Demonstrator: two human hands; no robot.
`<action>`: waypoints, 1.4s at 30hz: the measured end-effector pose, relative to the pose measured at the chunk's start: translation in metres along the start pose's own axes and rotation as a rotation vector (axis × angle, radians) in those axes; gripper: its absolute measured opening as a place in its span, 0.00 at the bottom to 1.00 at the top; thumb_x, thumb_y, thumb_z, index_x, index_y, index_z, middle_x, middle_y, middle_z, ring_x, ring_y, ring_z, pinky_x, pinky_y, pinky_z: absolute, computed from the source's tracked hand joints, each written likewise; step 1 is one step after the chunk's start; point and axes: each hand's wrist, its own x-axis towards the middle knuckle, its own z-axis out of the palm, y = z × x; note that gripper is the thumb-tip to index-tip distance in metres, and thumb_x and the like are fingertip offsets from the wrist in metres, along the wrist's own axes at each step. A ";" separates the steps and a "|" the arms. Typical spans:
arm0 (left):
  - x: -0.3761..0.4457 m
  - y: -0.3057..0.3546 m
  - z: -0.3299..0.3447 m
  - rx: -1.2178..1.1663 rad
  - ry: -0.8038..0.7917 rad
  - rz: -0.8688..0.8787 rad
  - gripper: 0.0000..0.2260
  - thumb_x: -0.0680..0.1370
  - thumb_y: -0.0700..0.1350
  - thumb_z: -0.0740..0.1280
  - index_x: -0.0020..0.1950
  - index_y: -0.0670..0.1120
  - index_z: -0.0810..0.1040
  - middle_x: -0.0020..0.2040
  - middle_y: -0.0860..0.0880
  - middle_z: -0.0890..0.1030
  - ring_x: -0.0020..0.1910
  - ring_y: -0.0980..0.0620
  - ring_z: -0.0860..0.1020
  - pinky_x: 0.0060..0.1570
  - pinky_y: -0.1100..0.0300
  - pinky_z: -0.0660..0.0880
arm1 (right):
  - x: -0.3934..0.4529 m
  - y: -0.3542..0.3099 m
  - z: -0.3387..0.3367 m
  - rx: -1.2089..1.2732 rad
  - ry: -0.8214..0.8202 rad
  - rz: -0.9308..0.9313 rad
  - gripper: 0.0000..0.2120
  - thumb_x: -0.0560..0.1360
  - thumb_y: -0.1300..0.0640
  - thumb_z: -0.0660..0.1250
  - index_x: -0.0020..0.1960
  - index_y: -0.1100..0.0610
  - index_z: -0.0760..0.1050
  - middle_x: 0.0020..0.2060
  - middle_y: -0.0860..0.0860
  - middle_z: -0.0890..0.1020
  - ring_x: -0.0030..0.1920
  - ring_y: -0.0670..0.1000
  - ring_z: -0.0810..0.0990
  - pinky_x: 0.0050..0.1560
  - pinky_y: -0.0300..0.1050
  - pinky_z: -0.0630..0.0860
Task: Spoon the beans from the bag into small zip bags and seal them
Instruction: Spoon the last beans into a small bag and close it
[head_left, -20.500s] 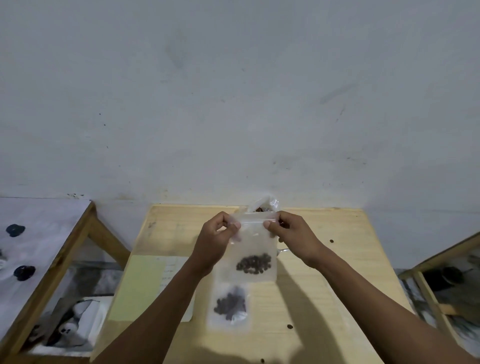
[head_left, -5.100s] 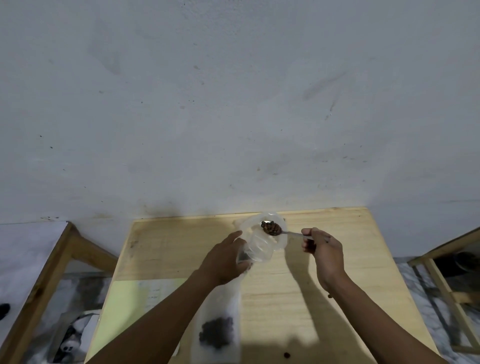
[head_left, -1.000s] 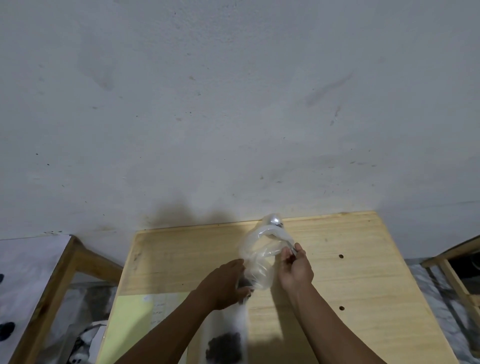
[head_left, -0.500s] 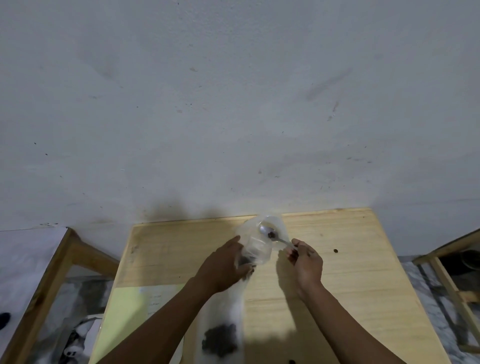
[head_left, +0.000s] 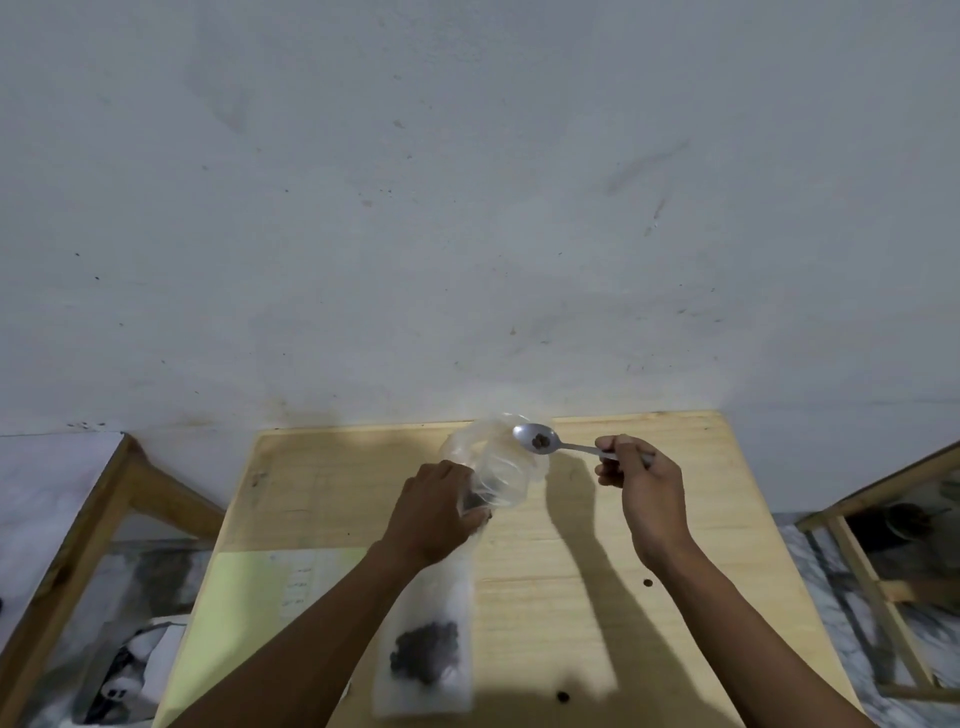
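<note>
My left hand (head_left: 434, 512) grips the base of a clear plastic bean bag (head_left: 496, 465) that stands upright on the wooden table (head_left: 649, 525), its mouth open at the top. My right hand (head_left: 641, 480) holds the handle of a metal spoon (head_left: 537, 441). The spoon's bowl hovers at the bag's mouth and carries a few dark beans. A small zip bag (head_left: 426, 654) with a dark heap of beans lies flat on the table below my left wrist.
A pale green paper sheet (head_left: 244, 597) lies on the table's left part. Two loose beans (head_left: 562, 696) rest on the wood near the front. Wooden frames stand to the left (head_left: 78, 551) and right (head_left: 872, 587). A white wall (head_left: 467, 208) rises directly behind the table.
My right hand has drawn the spoon up out of the bean bag and moved right; the bowl now sits at the mouth with a few beans. My left hand keeps its grip.
</note>
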 end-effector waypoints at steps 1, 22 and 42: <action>-0.003 0.000 0.001 0.003 0.000 -0.014 0.19 0.73 0.59 0.67 0.59 0.50 0.74 0.57 0.51 0.78 0.54 0.49 0.74 0.50 0.58 0.68 | -0.003 -0.006 0.000 -0.011 -0.017 -0.025 0.14 0.81 0.61 0.58 0.44 0.60 0.81 0.37 0.49 0.82 0.35 0.51 0.77 0.44 0.46 0.77; -0.053 0.011 0.006 -0.264 0.092 -0.189 0.20 0.75 0.56 0.70 0.62 0.48 0.75 0.56 0.52 0.79 0.50 0.55 0.75 0.53 0.61 0.72 | -0.031 0.025 -0.033 0.174 0.103 0.060 0.06 0.80 0.62 0.63 0.48 0.63 0.77 0.38 0.58 0.77 0.35 0.53 0.76 0.41 0.44 0.78; -0.066 0.006 -0.008 -0.310 0.181 -0.261 0.21 0.72 0.59 0.72 0.59 0.49 0.76 0.51 0.54 0.78 0.48 0.54 0.76 0.49 0.59 0.73 | -0.018 0.089 -0.014 0.214 0.055 0.567 0.10 0.80 0.60 0.65 0.58 0.64 0.72 0.36 0.63 0.77 0.29 0.54 0.75 0.26 0.39 0.76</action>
